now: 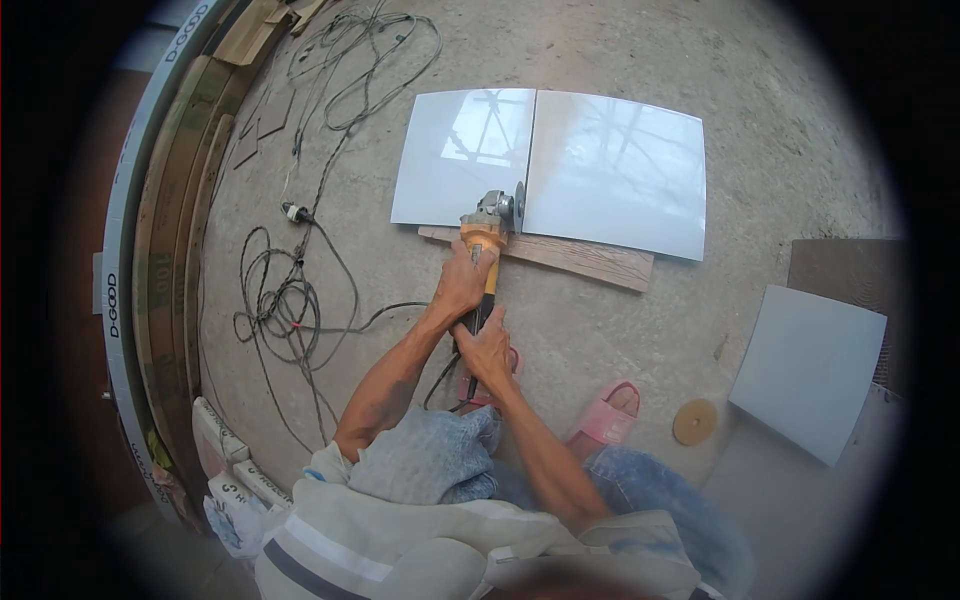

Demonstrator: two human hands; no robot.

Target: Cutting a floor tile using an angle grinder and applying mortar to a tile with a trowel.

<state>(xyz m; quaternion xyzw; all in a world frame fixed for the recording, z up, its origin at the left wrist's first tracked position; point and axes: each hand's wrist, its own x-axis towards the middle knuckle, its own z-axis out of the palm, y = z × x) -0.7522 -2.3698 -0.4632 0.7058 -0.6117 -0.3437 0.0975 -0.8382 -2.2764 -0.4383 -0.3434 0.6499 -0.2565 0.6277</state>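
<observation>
My left hand (462, 281) is wrapped round the yellow body of an angle grinder (483, 236), just behind its metal head. Farther back, my right hand (485, 351) grips the grinder's dark rear end. The thin cutting disc (519, 207) stands upright at the near end of a straight dark line between two glossy white tile pieces, a left one (465, 150) and a wider right one (618, 175). Whether the disc touches the tile, or spins, I cannot tell. A flat wooden board (560, 260) shows from under the tile's near edge.
Tangled dark cable (290, 310) lies on the concrete floor at the left, with a white plug connection (297, 213). Stacked long boxes (165, 250) line the left side. A tan disc (694, 422) and a pale square tile (810, 370) lie at the right. My pink sandals (607, 420) are close by.
</observation>
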